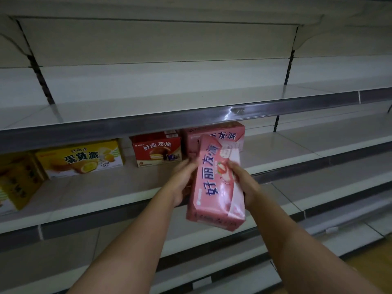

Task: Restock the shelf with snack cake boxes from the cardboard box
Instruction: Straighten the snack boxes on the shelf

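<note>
- Person stands facing a store shelf point(131, 188), both arms stretched fwd, holding one pink snack cake box point(214, 183) btwn the hands
- Left hand point(184, 179) grips the box's left long edge, fingers curled round it & partly hidden behind the carton
- Right hand point(244, 181) clamps the right long edge, thumb pressed on the printed front near the strawberry pic, other fingers wrapped behind
- Held box is turned on end & tilted, top leaning away toward the shelf, lower end closest to the person; it's in the air, not touching the shelf board
- Just behind the grip, at the box's far end: a second pink box point(218, 135) already standing on the shelf, partly covered by the held one
- Left of the grip, near: red box point(156, 151) standing upright on the same board, just beside that second pink one
- Further left of the grip: yellow box point(81, 159), front facing out; well left, at the frame edge, another yellow carton point(18, 183) turned at an angle
- Above the grip: upper shelf's grey front rail point(148, 122)
- Below the grip: lower shelf tiers point(307, 211)
- Cardboard box not visible from here
</note>
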{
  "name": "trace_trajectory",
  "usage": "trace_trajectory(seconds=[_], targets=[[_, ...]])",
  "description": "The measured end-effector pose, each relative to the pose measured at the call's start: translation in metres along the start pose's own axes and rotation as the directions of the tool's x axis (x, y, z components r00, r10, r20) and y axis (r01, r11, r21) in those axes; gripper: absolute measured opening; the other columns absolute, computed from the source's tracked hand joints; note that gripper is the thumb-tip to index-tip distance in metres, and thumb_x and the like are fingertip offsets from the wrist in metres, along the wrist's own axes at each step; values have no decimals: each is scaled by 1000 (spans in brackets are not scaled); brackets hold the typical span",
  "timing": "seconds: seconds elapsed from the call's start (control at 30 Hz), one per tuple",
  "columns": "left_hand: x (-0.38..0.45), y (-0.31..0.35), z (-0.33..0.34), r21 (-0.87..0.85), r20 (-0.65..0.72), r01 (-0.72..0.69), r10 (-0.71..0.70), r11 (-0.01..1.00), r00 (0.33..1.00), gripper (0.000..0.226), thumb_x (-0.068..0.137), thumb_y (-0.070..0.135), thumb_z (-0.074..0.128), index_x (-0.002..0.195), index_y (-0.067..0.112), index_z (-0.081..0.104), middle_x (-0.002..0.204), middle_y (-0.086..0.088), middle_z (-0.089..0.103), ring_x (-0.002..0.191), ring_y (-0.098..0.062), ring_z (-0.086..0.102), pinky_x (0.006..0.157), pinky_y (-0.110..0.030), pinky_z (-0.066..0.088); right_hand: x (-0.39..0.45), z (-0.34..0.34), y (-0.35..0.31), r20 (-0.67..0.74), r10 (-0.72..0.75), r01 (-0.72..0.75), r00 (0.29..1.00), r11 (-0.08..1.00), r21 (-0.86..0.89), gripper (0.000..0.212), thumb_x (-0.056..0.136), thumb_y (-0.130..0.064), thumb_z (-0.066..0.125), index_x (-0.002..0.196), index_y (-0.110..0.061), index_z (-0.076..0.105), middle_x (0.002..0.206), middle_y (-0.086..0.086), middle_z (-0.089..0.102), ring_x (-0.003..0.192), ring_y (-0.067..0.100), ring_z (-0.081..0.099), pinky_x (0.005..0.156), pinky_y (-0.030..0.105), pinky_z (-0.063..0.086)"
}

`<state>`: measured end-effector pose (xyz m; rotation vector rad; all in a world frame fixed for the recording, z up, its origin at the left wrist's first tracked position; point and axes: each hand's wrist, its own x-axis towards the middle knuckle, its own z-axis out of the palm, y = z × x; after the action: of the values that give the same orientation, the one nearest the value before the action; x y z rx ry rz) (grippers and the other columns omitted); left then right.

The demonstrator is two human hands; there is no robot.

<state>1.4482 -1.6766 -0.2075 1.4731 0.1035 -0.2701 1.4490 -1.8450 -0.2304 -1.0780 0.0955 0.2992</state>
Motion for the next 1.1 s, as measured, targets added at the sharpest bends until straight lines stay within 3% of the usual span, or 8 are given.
trace_trajectory(seconds=[0.17, 0.27, 0.33, 0.4, 0.53, 0.63, 0.8, 1.1], targets=[[7, -8, -11, -229, 161, 58, -21, 972, 987, 76, 69, 85, 37, 113, 29, 63, 119, -9, 67, 113, -27, 58, 104, -46, 33, 16, -4, -16, -261, -110, 201, 959, 912, 358, 38, 94, -44, 53, 116, -13, 59, 108, 13, 68, 101, 30, 64, 88, 46, 52], [8, -6, 19, -127, 134, 60, -43, 990, 990, 79, 62, 64, 76, 126, 26, 51, 116, -1, 64, 110, -20, 57, 103, -46, 34, 20, -3, -24, -267, -105, 174, 958, 952, 251, 29, 93, -41, 56, 100, -13, 61, 91, 10, 67, 84, 25, 64, 77, 39, 54], [19, -7, 32, -121, -71, -15, 6, 993, 997, 45, 79, 19, 76, 117, 15, 53, 98, 0, 65, 90, -16, 60, 95, -40, 46, 26, -13, -26, -216, -88, 123, 973, 980, 154, 28, 93, -37, 57, 103, -11, 60, 92, 11, 67, 87, 25, 63, 79, 40, 53], [31, -10, 26, -123, -161, -50, 30, 991, 986, 45, 76, 1, 74, 115, 8, 53, 99, -6, 68, 86, -17, 65, 83, -35, 55, 34, -31, -35, -263, -102, 97, 959, 995, -33, 34, 89, -33, 64, 112, -9, 56, 101, 11, 65, 93, 26, 62, 79, 39, 52], [48, -25, 12, -62, -201, -84, 70, 995, 977, 44, 69, -6, 77, 104, 6, 53, 112, -16, 68, 99, -26, 65, 94, -42, 51, 48, -66, -55, -489, -186, 126, 852, 980, -155, 80, 78, -14, 76, 142, -14, 28, 121, 18, 55, 101, 38, 63, 86, 49, 54], [64, -32, 14, 27, -225, -150, 153, 988, 962, 39, 72, -4, 77, 104, 7, 56, 111, -11, 68, 99, -24, 65, 94, -37, 49, 64, -75, -53, -445, -245, 68, 861, 923, -378, 49, 80, -11, 72, 122, -5, 49, 117, 18, 62, 96, 32, 63, 73, 40, 53], [99, -40, 11, 424, -374, -143, 317, 894, 872, 66, 73, 20, 82, 128, 17, 44, 123, -1, 59, 110, -23, 56, 98, -39, 46, 87, -90, -51, -467, -399, -118, 789, 647, -753, 51, 73, -48, 76, 110, -19, 56, 114, 9, 58, 106, 31, 55, 94, 46, 47], [137, -41, 23, 619, -442, -23, 373, 785, 816, 50, 86, 23, 68, 133, 17, 50, 127, -8, 59, 115, -30, 57, 97, -42, 48, 131, -94, -59, -372, -430, 76, 822, 731, -678, 48, 78, -16, 77, 116, -7, 49, 109, 7, 60, 96, 25, 55, 84, 36, 45]])
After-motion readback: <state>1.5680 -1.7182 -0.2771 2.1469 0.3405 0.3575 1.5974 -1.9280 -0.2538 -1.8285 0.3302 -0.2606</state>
